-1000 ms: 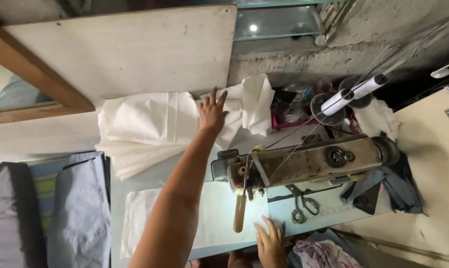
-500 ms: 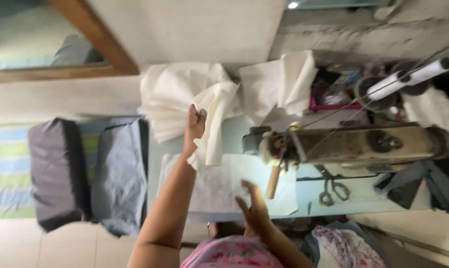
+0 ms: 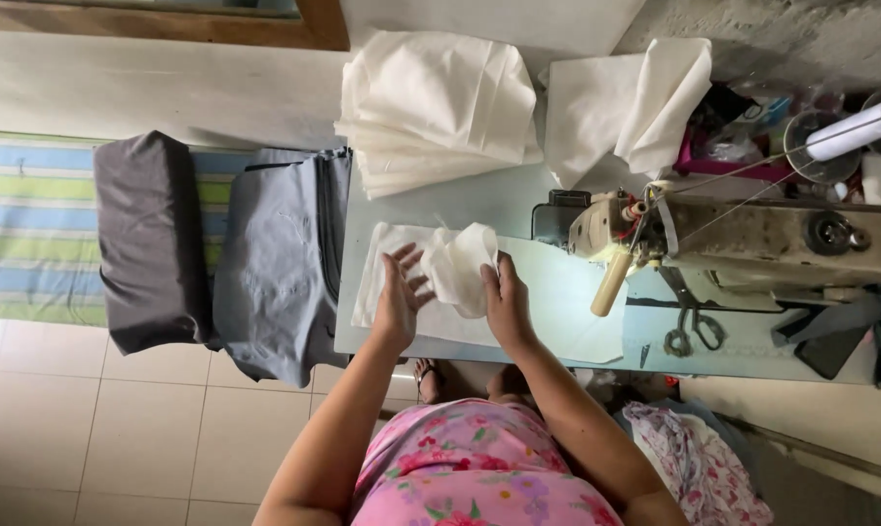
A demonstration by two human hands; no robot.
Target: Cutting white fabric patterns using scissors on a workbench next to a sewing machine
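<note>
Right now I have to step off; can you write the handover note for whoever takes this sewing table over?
Left hand: open, fingers spread, touching the small cream fabric piece.
Right hand: gripping that piece's right edge, lifted above the flat cream fabric piece on the pale blue table.
Stack of folded cream fabric lies at the table's far edge; old beige sewing machine stands right, black-handled scissors before it.
Done: one piece taken in hand.
Left: nothing lies under the needle yet.

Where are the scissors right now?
In the head view the scissors lie on the table's right side, just below the sewing machine.
</note>
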